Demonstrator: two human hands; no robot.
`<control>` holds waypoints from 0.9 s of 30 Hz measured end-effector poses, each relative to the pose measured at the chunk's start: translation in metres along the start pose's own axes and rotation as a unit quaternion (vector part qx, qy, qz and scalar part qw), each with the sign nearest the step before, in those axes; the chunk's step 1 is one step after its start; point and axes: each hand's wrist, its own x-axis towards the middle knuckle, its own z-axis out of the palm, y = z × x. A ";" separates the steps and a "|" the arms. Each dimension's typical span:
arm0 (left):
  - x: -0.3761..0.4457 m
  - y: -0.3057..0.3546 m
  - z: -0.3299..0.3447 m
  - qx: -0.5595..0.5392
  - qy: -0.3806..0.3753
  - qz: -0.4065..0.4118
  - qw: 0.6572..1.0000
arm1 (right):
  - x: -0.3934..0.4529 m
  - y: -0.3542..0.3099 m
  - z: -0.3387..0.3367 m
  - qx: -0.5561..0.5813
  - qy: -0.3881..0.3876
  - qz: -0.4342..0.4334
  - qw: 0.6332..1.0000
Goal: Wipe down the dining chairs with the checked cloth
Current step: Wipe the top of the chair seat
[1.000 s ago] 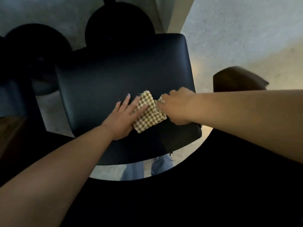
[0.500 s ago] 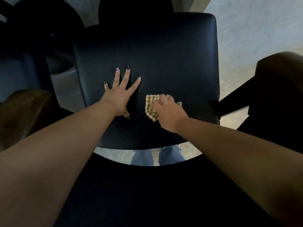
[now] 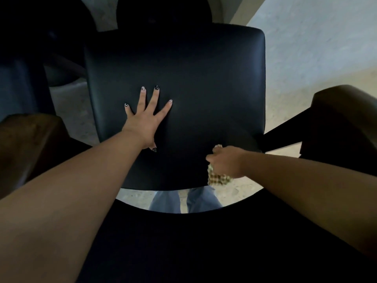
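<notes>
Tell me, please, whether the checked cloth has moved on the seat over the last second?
Yes. The checked cloth, gripped by the right hand, went from beside the left hand mid-cushion to the black seat's near right corner, at the front edge.

Left arm: reaching forward from the lower left, bare forearm extending up and to the right.
Left hand (image 3: 143,121): lying palm down and flat, fingers straight and spreading wide, thumb tucking back toward the wrist.
Right arm: coming in from the right edge, bare forearm angling to the left.
Right hand (image 3: 225,161): curling knuckles-up, fingers bunching around a checked cloth (image 3: 217,178).
</notes>
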 end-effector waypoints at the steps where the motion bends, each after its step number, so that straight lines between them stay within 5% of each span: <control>1: 0.000 0.000 0.001 -0.001 0.001 0.000 1.000 | -0.002 0.004 0.001 0.004 -0.024 0.012 1.000; 5: 0.001 0.000 0.003 -0.006 0.009 -0.004 1.000 | -0.005 0.019 0.002 0.025 -0.055 0.047 0.997; 8: 0.001 0.002 0.002 -0.003 0.018 -0.008 1.000 | -0.009 0.049 -0.010 0.240 0.134 0.148 0.950; 10: -0.002 0.004 0.000 0.005 0.025 -0.020 0.999 | -0.006 0.083 -0.018 0.337 0.358 0.269 0.828; 12: -0.007 0.005 -0.001 0.013 0.045 -0.067 0.997 | -0.001 0.112 -0.021 0.399 0.496 0.409 0.654; 13: -0.010 0.005 0.000 0.012 0.058 -0.099 0.993 | 0.006 0.120 -0.023 0.436 0.510 0.462 0.580; 15: -0.014 0.004 0.003 -0.015 0.060 -0.149 0.987 | 0.029 0.108 -0.034 0.470 0.471 0.534 0.521; 17: -0.013 0.003 0.003 -0.048 0.016 -0.164 0.985 | 0.052 0.068 -0.047 0.428 0.457 0.529 0.572; 20: -0.009 -0.004 -0.002 -0.079 -0.038 -0.147 0.985 | 0.076 -0.011 -0.051 0.325 0.386 0.301 0.809; 22: -0.006 -0.010 -0.006 -0.095 -0.058 -0.133 0.985 | 0.073 -0.035 -0.046 0.263 0.325 0.135 0.898; 25: -0.003 -0.013 -0.012 -0.095 -0.075 -0.125 0.985 | 0.055 0.021 -0.047 0.186 0.341 0.147 0.910; 27: -0.003 -0.013 -0.014 -0.089 -0.082 -0.126 0.985 | 0.035 0.089 -0.048 0.232 0.396 0.310 0.833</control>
